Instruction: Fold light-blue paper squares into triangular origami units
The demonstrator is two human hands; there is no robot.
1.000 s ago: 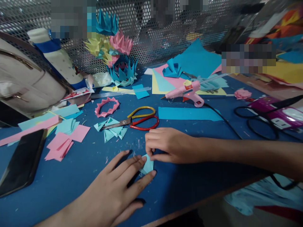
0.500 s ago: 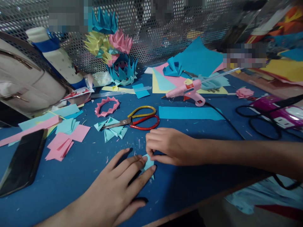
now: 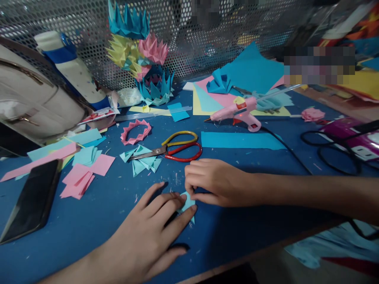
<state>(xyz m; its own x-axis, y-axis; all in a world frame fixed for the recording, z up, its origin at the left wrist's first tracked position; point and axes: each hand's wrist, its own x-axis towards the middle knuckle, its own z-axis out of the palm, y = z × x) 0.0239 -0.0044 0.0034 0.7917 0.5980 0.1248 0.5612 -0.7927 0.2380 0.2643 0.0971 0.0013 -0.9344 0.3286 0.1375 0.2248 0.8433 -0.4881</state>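
I can't read any word, number or sign from here. The red-and-white packet (image 3: pixel 99 116), behind and to the left of the scissors (image 3: pixel 160 150), and the white-and-blue bottle (image 3: pixel 77 75), farther back on that side, carry marks too blurred to make out.

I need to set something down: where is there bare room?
The blue tabletop has one bare patch between the black phone and the left hand, and a shaded one between the right forearm and the near edge. It's crowded around the metal scissors with red and yellow handles and behind the pink plastic glue gun.
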